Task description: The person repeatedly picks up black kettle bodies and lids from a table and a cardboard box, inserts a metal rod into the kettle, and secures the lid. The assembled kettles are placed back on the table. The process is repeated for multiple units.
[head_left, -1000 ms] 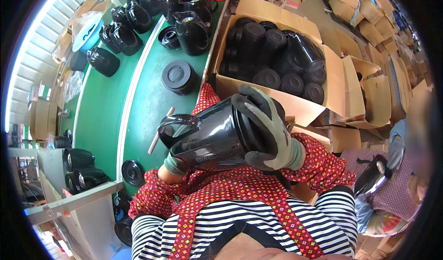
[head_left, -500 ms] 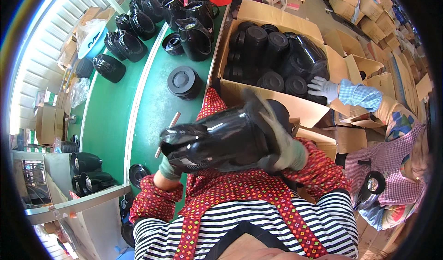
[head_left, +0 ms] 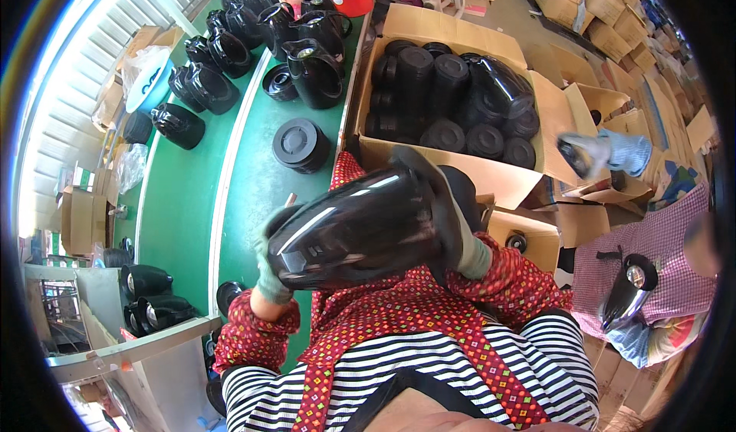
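Observation:
A glossy black jug body (head_left: 356,229) lies on its side in front of my chest, held between my two hands. My left hand (head_left: 268,271), in a pale glove, grips its left end, with the fingers partly behind it. Around a wide, dark round part at the other end, my gloved right hand (head_left: 469,240) is closed; some of its fingers are hidden. Just beyond the jug, a stack of black round discs (head_left: 300,145) rests on the green table (head_left: 253,173).
Several black jugs (head_left: 314,72) stand at the table's far end. A cardboard box (head_left: 452,160) of black round parts is at the right. Beside it, a co-worker's gloved hand (head_left: 602,154) holds something dark, and another jug (head_left: 629,294) rests near that person.
The jug has turned in my hands, so its smooth side now shows in place of the opening at its left end. The co-worker's hand has moved right, away from the box.

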Available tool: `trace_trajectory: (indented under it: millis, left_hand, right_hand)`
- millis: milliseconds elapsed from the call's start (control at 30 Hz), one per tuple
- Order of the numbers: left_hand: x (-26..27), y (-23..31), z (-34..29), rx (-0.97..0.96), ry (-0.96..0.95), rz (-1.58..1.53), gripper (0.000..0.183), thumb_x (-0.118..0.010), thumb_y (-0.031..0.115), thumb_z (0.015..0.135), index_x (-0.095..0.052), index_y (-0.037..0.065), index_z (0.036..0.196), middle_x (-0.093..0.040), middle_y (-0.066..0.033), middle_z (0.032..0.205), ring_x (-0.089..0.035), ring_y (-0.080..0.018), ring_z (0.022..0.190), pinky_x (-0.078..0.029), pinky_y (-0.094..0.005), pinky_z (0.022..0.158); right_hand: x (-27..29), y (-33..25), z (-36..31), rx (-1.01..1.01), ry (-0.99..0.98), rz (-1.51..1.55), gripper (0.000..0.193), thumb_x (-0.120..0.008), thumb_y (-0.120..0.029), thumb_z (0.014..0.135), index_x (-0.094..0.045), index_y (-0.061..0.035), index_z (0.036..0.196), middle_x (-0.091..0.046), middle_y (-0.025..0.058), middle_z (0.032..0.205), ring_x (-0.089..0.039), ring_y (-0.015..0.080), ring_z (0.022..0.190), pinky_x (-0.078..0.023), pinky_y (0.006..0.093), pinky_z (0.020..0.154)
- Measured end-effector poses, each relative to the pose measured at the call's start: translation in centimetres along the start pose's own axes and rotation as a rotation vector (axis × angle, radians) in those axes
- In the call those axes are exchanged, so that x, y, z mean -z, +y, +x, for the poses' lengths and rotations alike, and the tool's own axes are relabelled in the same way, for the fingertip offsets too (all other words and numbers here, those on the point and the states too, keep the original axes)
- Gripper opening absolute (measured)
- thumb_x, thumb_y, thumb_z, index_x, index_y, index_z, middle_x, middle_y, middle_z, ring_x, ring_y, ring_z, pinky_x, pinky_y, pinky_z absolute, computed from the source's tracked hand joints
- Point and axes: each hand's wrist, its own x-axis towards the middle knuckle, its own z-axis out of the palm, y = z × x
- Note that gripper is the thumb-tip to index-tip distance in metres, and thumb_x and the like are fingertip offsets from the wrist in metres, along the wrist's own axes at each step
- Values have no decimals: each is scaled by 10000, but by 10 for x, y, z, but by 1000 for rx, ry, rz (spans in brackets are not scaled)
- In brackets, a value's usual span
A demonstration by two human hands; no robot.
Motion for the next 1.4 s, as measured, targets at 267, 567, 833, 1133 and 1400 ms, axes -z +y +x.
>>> trace_trajectory:
  millis: [267, 567, 833, 1133, 1400]
  left_hand:
    - [13, 21, 1, 45, 0, -175, 725, -860, 256, 885, -529, -13, 1470, -661, -187, 1369, -695, -276, 1184, -558, -435, 1065]
    - [28, 73, 56, -469, -91, 507, 499, -850, 249, 795, -739, -29, 1194, -746, -234, 1178, -756, -346, 1066, -597, -423, 922]
    - [-10, -14, -19, 330, -320, -423, 560, -621, 271, 1045, -481, 26, 1529, -552, -172, 1525, -547, -255, 1390, -430, -438, 1199]
    - [-40, -30, -32, 299, -349, -394, 633, -657, 378, 1023, -446, 135, 1569, -564, -78, 1523, -531, -223, 1407, -322, -450, 1263]
    - [-7, 58, 20, -19, 100, 49, 445, -770, 147, 863, -707, -63, 1250, -764, -186, 1191, -750, -288, 1078, -570, -407, 992]
  right_hand:
    - [-22, -15, -1, -275, 192, 457, 765, -460, -535, 1111, -289, -18, 1649, -443, 170, 1617, -517, 273, 1420, -414, 377, 1181]
    - [-23, 32, -25, -616, 333, 708, 809, -437, -665, 1067, -421, -34, 1573, -566, 135, 1504, -561, 244, 1375, -458, 429, 1170]
    - [0, -18, -13, -189, -27, -65, 874, -709, -541, 926, -448, -27, 1583, -340, 229, 1665, -359, 387, 1522, -338, 511, 1224]
    - [-13, -45, -4, 174, 34, -264, 766, -796, -402, 859, -534, -5, 1460, -500, 234, 1478, -477, 408, 1404, -368, 503, 1175]
    - [-5, 27, -33, -302, 288, 317, 340, -454, -144, 1115, -580, -1, 1396, -627, 88, 1340, -636, 167, 1175, -495, 333, 1069]
